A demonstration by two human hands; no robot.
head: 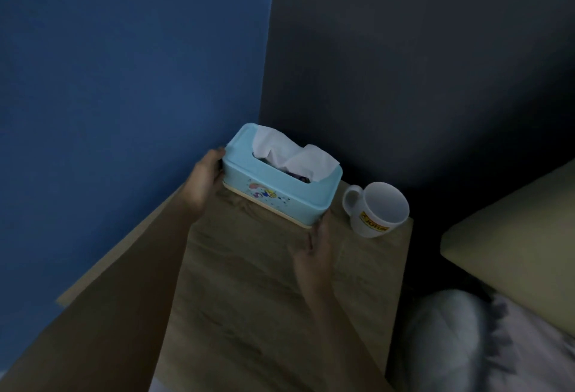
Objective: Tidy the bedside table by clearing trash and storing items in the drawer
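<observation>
You clamp the tissue box (280,178) between left hand (203,178) and right hand (314,248), each grip pressed on an end; next, probably square it on the worktop (264,282), mug (378,209) at three o'clock.

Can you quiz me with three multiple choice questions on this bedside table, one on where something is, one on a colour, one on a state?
1. The white mug stands where?
A. right of the tissue box
B. on top of it
C. left of it

2. The tissue box is what colour?
A. red
B. light blue
C. black

3. The box is
A. untouched
B. held at both ends
C. lying upside down

Answers: 1 A, mug sits toward the bed. 2 B, pale blue lid and sides. 3 B, left hand and right hand grip opposite ends.
</observation>
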